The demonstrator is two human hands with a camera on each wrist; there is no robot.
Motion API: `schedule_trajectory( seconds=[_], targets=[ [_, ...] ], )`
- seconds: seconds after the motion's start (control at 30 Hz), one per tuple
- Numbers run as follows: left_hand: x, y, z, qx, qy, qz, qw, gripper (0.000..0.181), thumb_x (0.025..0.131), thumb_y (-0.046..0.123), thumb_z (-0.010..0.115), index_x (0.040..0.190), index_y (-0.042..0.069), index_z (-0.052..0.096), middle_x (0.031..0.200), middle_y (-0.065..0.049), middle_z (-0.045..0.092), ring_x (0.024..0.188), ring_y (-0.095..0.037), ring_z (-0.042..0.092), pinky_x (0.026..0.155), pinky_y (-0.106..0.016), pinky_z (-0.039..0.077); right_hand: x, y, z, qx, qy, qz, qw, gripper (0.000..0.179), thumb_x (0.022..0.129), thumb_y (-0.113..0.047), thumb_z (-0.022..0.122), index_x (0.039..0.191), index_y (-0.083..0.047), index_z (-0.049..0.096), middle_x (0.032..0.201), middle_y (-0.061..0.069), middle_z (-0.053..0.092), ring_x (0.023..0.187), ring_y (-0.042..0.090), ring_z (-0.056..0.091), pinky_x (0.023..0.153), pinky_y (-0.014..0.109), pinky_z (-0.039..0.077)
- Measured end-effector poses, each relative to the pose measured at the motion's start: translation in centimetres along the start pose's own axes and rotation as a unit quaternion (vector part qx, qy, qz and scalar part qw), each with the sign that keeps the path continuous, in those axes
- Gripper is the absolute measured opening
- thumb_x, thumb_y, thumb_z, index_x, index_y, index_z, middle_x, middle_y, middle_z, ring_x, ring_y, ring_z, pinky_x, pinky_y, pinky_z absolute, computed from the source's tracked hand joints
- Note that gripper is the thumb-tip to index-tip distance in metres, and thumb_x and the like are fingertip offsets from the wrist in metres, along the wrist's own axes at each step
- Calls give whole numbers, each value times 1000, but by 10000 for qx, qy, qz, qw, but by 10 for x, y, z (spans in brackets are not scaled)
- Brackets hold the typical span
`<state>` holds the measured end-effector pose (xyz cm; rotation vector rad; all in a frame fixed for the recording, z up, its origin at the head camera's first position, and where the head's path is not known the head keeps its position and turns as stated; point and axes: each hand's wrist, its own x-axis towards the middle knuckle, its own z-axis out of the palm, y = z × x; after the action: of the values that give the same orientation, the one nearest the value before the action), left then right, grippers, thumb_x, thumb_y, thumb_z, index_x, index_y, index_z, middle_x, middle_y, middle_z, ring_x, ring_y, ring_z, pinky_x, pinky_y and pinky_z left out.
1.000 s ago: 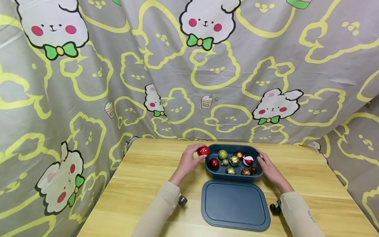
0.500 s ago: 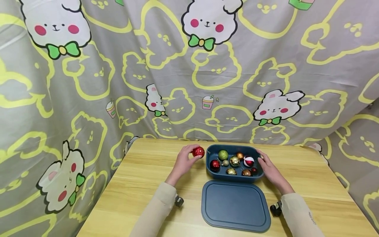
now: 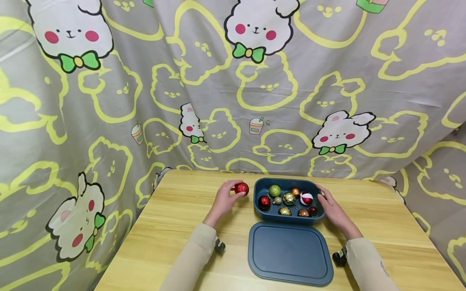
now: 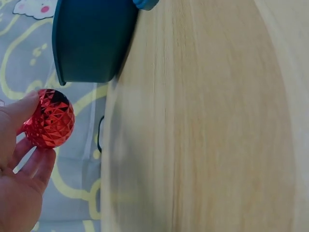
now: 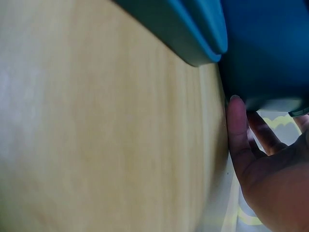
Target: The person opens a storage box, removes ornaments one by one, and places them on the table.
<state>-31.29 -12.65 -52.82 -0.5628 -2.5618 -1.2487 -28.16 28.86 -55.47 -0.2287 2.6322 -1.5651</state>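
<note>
My left hand (image 3: 223, 203) pinches a shiny red bauble (image 3: 242, 188) between thumb and fingers, just left of the dark blue box (image 3: 291, 220). Up close in the left wrist view, the bauble's (image 4: 54, 121) faceted surface shows, apart from the box's end wall (image 4: 91, 53). At the box's right end rests my right hand (image 3: 334, 211), its thumb (image 5: 236, 123) and fingers fairly straight against the wall. Inside the box lie several baubles: a glittery green one (image 3: 274, 190), a red one (image 3: 264, 202), a gold one (image 3: 289, 198) and a striped one (image 3: 306, 198), among others.
A dark blue lid (image 3: 290, 254) lies flat on the wooden table (image 3: 160, 238), in front of the box and between the forearms. Behind the table's far edge hangs a grey patterned curtain (image 3: 218, 93). Each wrist wears a small black camera.
My left hand has carried the red bauble leftward and slightly down, from over the box's left rim to beside the box. The right hand stays at the box's right end.
</note>
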Motion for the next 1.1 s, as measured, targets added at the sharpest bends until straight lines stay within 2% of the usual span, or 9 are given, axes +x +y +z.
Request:
schedule_trajectory(
  seconds=[0.17, 0.43, 0.7, 0.9, 1.1],
  targets=[
    [2, -5, 4, -129, -177, -144, 9997, 46, 94, 18, 78, 137, 6, 65, 134, -14, 66, 120, -30, 63, 101, -44, 57, -1, 0, 1, -24, 15, 22, 10000, 62, 115, -39, 29, 167, -9, 12, 165, 35, 18, 147, 55, 26, 118, 74, 21],
    [2, -6, 10, -375, -370, -369, 9979, 46, 94, 14, 76, 138, 4, 64, 135, -16, 66, 120, -32, 65, 103, -49, 56, -1, -1, 1, 25, 12, 45, 10000, 62, 115, -38, 28, 167, -9, 12, 164, 36, 18, 146, 55, 26, 119, 74, 20],
    [2, -6, 13, -216, -462, -403, 9979, 47, 95, 16, 76, 138, 3, 63, 135, -16, 66, 118, -32, 66, 101, -45, 57, -1, -1, 1, 8, 35, -2, 10000, 62, 115, -38, 29, 166, -8, 13, 164, 36, 19, 145, 55, 27, 118, 74, 21],
    [1, -12, 17, -54, -555, -516, 9971, 47, 94, 15, 77, 138, 4, 64, 136, -17, 66, 124, -34, 64, 105, -47, 55, 0, -1, 0, 16, 27, 41, 10000, 62, 115, -39, 29, 166, -9, 13, 166, 34, 17, 147, 56, 25, 119, 74, 19],
    [1, -15, 19, -108, -638, -655, 9958, 49, 94, 16, 77, 139, 5, 63, 138, -16, 64, 125, -34, 63, 106, -48, 53, -1, 0, 1, 9, 23, 76, 10000, 63, 115, -41, 29, 167, -10, 13, 166, 34, 16, 148, 56, 23, 119, 75, 18]
  ],
)
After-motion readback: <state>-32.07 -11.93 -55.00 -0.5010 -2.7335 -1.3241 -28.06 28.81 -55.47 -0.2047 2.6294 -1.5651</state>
